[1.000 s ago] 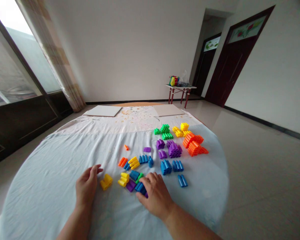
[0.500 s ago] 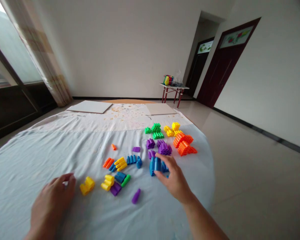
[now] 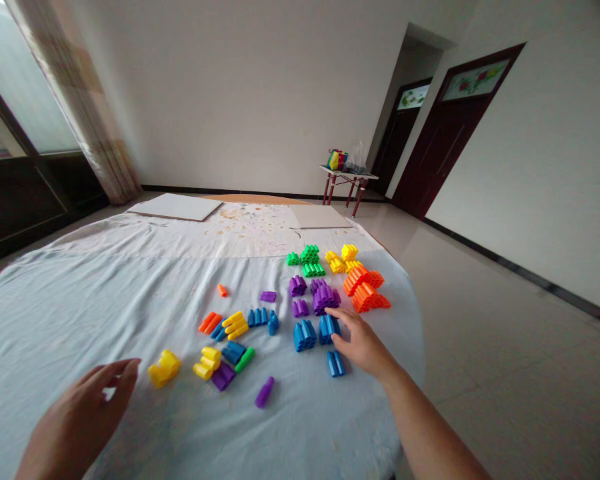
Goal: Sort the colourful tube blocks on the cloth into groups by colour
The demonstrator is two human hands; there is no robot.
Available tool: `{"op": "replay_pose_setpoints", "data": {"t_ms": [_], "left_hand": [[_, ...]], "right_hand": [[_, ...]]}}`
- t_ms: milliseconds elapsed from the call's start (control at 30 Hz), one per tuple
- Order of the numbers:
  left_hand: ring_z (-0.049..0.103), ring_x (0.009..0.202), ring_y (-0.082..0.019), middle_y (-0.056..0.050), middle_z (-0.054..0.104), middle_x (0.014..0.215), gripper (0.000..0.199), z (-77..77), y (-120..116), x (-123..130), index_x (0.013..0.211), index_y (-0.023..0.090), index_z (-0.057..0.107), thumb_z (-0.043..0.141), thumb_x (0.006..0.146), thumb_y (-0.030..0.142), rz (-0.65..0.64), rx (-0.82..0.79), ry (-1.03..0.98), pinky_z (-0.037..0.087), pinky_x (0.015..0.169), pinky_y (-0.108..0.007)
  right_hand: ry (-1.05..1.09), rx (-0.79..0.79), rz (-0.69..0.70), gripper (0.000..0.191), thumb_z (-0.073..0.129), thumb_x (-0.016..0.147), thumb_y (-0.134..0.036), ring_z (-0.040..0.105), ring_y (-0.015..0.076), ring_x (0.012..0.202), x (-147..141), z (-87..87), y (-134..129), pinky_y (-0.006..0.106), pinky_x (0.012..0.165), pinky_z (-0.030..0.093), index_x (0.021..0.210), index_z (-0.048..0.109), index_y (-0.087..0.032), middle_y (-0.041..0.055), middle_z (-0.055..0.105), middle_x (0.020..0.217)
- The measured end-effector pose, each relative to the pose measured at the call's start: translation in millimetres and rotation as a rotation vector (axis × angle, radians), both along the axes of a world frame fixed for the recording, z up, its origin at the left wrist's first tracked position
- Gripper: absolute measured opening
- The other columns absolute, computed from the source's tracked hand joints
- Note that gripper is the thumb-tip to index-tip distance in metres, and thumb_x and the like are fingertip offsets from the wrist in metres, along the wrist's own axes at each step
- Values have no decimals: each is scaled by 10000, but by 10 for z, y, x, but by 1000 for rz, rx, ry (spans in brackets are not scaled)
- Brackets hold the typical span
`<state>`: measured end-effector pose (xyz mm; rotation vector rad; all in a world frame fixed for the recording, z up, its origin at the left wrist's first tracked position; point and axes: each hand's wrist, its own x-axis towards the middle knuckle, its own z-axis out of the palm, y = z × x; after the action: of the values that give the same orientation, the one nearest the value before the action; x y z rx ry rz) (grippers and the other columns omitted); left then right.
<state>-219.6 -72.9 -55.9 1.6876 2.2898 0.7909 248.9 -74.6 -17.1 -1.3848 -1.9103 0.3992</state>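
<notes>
My right hand (image 3: 359, 343) is at a cluster of blue bullet-shaped plastic blocks (image 3: 328, 329), index finger at its top edge and thumb at its lower right side. Just left of it stands another blue cluster (image 3: 305, 335), and a blue pair (image 3: 336, 364) lies below. My left hand (image 3: 87, 413) rests low over the cloth, fingers loosely bent and holding nothing. Beside its fingertips sit joined yellow blocks (image 3: 164, 369). More yellow blocks (image 3: 207, 363), a purple piece (image 3: 223, 377) and a green block (image 3: 245, 359) lie further right. A single purple block (image 3: 265, 393) lies nearer me.
Purple (image 3: 325, 297), orange (image 3: 365, 297), green (image 3: 310, 255) and yellow (image 3: 349, 253) clusters stand beyond my right hand. Two flat boards (image 3: 177, 207) lie at the far side of the cloth-covered table (image 3: 130, 287). A small table (image 3: 350, 173) stands by the wall.
My right hand has shifted right, from the left blue cluster to the one beside it, uncovering the blue pair below. My left hand has moved slightly left and down in view.
</notes>
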Motion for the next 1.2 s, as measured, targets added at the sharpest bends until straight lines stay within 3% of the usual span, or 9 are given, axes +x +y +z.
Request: {"op": "replay_pose_setpoints", "data": {"t_ms": [200,600,867,1067,1200], "left_hand": [[614,712,-167,-5,681,873,400,54,-273,303,925,298,611,339,843,579,-79,-137,117,411,636,-255],[640,758,-224,-12,699,830,460,126,-258,333,897,316,604,308,759,640,66,-141,-31,431,687,-304],[648,781,-246,-22,704,825,490,253,-276,413,865,322,596,287,704,666,76,-161,-79,436,707,-329],[656,793,-249,-28,707,802,503,321,-291,469,854,307,618,316,669,665,55,-163,-121,442,710,-322],[658,787,-234,-21,712,811,498,285,-290,415,885,294,630,360,678,657,34,-145,-150,448,699,-303]], "right_hand": [[-15,-30,32,508,529,756,-106,538,225,1171,-24,-17,-3,436,1048,395,1247,572,-227,78,615,1229],[-18,-34,8,484,527,766,-122,539,227,1162,-56,-13,11,437,1043,394,1241,574,-206,83,618,1226],[2,15,75,487,544,791,-150,520,223,1171,-319,213,37,418,1036,396,1273,552,-215,78,606,1244],[-67,-7,118,505,541,773,-121,541,239,1140,-435,199,67,455,1017,407,1266,565,-229,77,618,1231],[-8,86,110,519,527,801,-131,504,228,1204,-427,257,31,441,1053,386,1311,517,-224,83,578,1285]]}}
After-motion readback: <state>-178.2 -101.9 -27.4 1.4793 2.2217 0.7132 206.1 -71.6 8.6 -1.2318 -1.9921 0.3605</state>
